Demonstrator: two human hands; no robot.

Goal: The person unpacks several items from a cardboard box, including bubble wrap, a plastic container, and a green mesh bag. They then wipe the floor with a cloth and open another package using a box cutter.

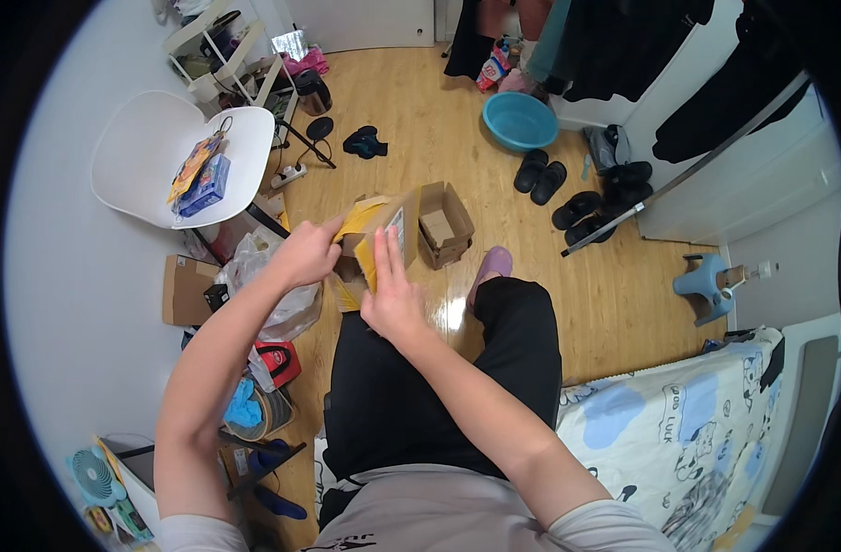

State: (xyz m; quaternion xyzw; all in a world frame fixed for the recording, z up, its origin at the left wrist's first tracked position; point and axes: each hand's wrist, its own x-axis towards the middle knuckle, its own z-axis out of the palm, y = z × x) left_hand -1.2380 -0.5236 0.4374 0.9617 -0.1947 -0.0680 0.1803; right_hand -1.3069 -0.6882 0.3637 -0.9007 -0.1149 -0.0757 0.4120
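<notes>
A cardboard box [408, 219] with torn yellow tape and a white label is held above my knee, tilted, with a flap raised. My left hand [311, 250] grips a taped flap at its left side, fingers curled over the edge. Against the taped flap nearer me lies my right hand [394, 293], two fingers extended along the cardboard and the thumb at the flap's edge. Part of the box's inside shows dark between the hands. Just right of it, a second cardboard box [448, 224] stands open on the wooden floor.
A white chair [244, 148] holding small packages is at the upper left, with plastic bags [289, 303] below. A blue basin [520, 121] and black slippers [539, 177] are on the floor ahead. A bed [655, 428] is at the right; a blue stool [703, 284] stands beyond.
</notes>
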